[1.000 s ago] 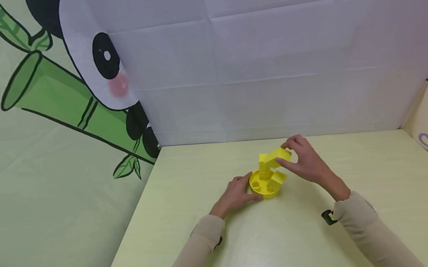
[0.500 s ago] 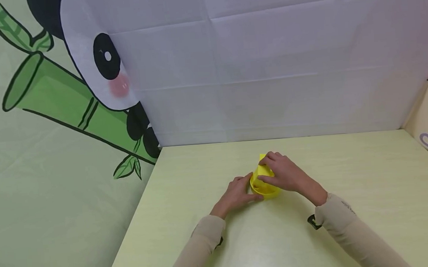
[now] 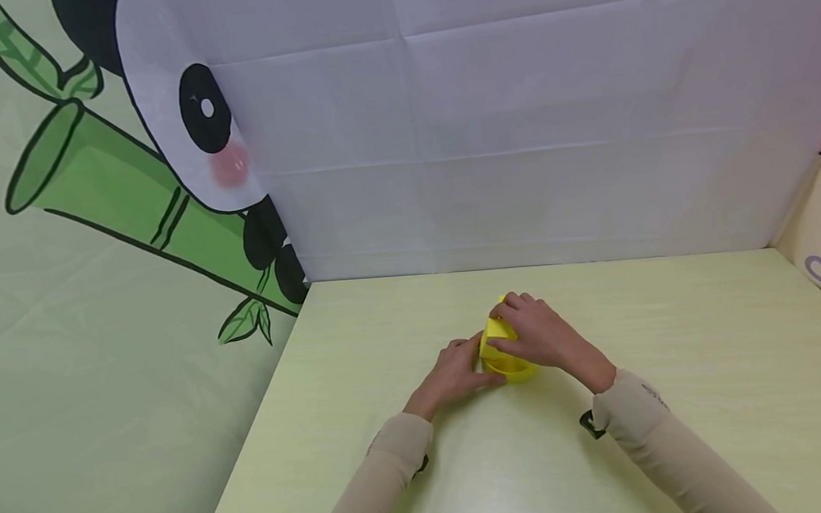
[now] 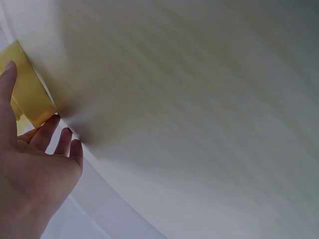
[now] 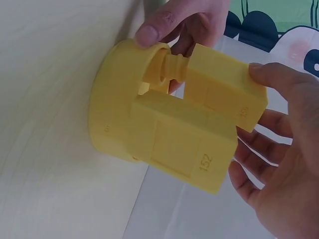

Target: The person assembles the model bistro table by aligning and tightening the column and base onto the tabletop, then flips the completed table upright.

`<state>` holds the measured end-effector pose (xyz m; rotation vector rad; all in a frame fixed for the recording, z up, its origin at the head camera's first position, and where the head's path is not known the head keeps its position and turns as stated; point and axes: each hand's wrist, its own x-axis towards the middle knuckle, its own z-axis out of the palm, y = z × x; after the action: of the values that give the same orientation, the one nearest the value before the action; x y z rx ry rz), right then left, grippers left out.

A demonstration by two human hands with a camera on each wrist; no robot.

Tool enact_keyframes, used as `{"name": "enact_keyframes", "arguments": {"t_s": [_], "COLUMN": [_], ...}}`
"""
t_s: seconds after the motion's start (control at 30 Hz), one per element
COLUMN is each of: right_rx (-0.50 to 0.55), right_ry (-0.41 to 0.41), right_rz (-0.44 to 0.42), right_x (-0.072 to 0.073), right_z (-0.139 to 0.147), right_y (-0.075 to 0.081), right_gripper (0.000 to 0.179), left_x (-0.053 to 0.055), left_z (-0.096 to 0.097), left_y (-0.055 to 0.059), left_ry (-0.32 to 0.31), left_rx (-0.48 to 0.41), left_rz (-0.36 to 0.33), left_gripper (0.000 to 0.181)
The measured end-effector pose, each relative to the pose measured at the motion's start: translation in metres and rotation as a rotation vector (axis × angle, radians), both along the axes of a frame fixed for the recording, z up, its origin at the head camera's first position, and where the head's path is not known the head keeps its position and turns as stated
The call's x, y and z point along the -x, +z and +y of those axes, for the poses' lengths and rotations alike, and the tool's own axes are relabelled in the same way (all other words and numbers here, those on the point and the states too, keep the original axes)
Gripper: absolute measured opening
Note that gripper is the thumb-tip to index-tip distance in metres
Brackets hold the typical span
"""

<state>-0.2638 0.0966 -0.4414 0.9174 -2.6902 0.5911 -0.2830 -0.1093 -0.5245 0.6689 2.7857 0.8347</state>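
Observation:
A round yellow base (image 5: 110, 99) stands on the table between both hands. My left hand (image 3: 451, 374) holds it from the left, thumb in front and fingers behind. My right hand (image 3: 546, 333) pinches a yellow block (image 5: 219, 82) between thumb and fingers, over the left part of the base. This block has a ribbed stem (image 5: 175, 67) that points into the base; how far in it sits cannot be told. Beside it, a second yellow block (image 5: 182, 142), marked 152, stands in the base. In the head view the right hand covers much of the blocks.
The pale wooden table (image 3: 339, 468) carries the base near its middle. A white cloth (image 3: 515, 122) hangs along the back edge, and a green cloth with a panda and bamboo print (image 3: 119, 181) hangs at the left.
My right hand has moved left and lower with the block, from the right of the base to over its left part. My left hand has stayed at the base.

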Motion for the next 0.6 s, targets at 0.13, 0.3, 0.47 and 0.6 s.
{"name": "enact_keyframes", "arguments": {"t_s": [0.13,0.3,0.47,0.6], "right_rx": [-0.036,-0.053,-0.068,-0.068], "right_ry": [0.001,-0.023,-0.074,-0.051], "right_rz": [-0.026,-0.015,0.032,0.022], "right_x": [0.0005,-0.0002,-0.0041,-0.007], "right_z": [0.0006,-0.0022,-0.0026,0.0012], "right_y": [0.0012,-0.0017,-0.0037,-0.0018], "right_gripper": [0.037,0.036,0.041,0.043], "left_x": [-0.0002,-0.0003,0.0,-0.0001], "left_z": [0.0002,0.0015,0.0029,0.0038], "left_y": [0.0004,0.0025,0.0036,0.0049], "left_ry": [0.009,0.02,0.011,0.004], "left_rx": [0.007,0.014,0.023,0.029], "left_rz": [-0.003,-0.007,0.009,0.019], "left_gripper": [0.088,0.089,0.089,0.089]}}
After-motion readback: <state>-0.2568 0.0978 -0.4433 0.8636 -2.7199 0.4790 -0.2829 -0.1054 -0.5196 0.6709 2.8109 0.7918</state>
